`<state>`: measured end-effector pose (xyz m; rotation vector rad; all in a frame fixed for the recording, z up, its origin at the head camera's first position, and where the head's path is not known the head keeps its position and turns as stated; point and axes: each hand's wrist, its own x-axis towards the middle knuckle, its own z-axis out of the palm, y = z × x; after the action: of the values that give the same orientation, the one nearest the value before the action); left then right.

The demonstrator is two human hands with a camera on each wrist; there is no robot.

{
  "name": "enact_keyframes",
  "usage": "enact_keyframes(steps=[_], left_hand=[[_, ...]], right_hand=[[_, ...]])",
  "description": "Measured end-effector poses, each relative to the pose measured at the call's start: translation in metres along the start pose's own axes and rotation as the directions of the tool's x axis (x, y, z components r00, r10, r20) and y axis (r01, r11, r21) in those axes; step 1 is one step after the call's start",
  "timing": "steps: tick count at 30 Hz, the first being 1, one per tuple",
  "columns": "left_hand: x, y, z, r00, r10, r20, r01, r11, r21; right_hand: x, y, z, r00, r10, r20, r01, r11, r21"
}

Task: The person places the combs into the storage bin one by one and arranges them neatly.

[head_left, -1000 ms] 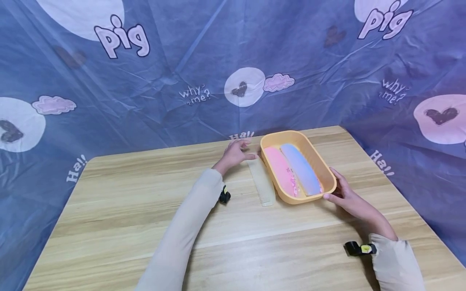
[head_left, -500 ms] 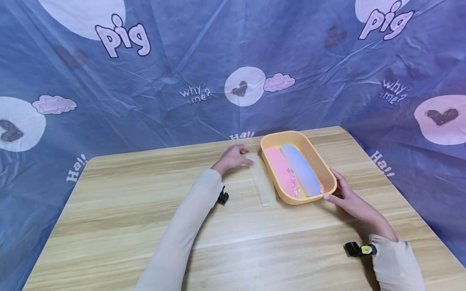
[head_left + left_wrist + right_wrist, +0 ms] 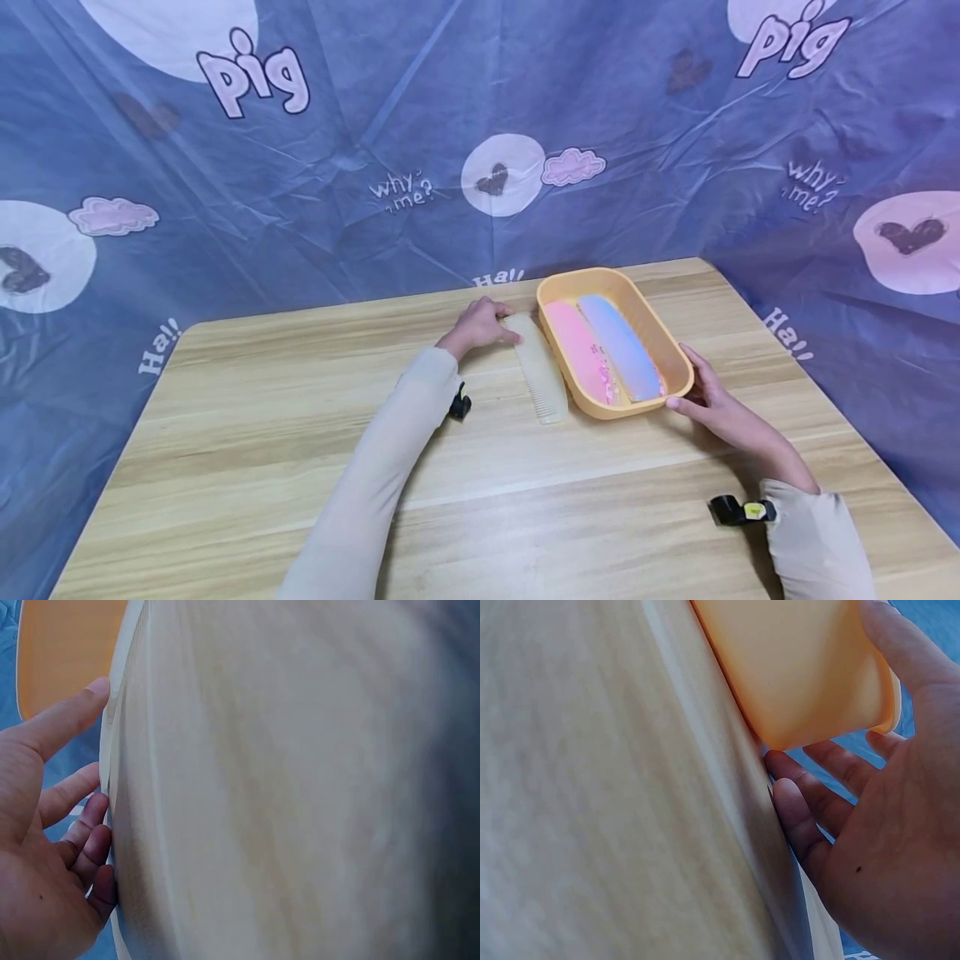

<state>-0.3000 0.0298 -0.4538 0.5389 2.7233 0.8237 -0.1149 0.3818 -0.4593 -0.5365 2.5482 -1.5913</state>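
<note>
A pale cream comb lies flat on the table, left of a yellow-orange plastic basin. My left hand pinches the comb's far end between thumb and forefinger; in the left wrist view the thumb touches the comb's edge and the other fingers are bent near the tabletop. At the basin's near right corner is my right hand, gripping it with the thumb at the rim and the fingers round the outer wall. Inside the basin lie a pink flat long piece and a blue-to-pink one, side by side.
Small shiny pink bits show on the pink piece's near end. The wooden table reaches back to a blue printed cloth behind it. A black strap mount sits at the right wrist.
My left hand has come slightly down and nearer, and its thumb and forefinger have closed on the comb's far end. The right hand and the basin stay put.
</note>
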Motion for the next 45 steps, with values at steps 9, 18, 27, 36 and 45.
enact_keyframes(steps=[9,18,27,36,45], left_hand=[[-0.0011,-0.0007,0.0006,1.000,-0.016,0.000,0.016,0.999,-0.039],[-0.0003,-0.0008,-0.0012,1.000,-0.014,0.017,0.014,1.000,-0.028],[-0.0029,-0.0020,-0.0058,0.995,0.015,0.100,0.017,0.950,-0.311],[-0.0016,-0.0020,-0.0050,0.994,0.026,0.108,0.027,0.889,-0.458],[-0.0031,-0.0002,-0.0047,0.994,0.016,0.106,0.060,0.732,-0.678]], right_hand=[[-0.0010,-0.0003,0.0013,1.000,0.009,0.001,-0.009,1.000,-0.008],[-0.0015,-0.0007,0.0013,1.000,0.014,0.002,-0.014,1.000,-0.014],[-0.0036,-0.0030,0.0019,1.000,0.008,-0.009,-0.008,1.000,-0.020],[-0.0039,-0.0030,0.0016,1.000,0.025,-0.009,-0.025,0.999,-0.027],[-0.0009,-0.0053,0.0010,1.000,0.028,-0.001,-0.028,1.000,-0.011]])
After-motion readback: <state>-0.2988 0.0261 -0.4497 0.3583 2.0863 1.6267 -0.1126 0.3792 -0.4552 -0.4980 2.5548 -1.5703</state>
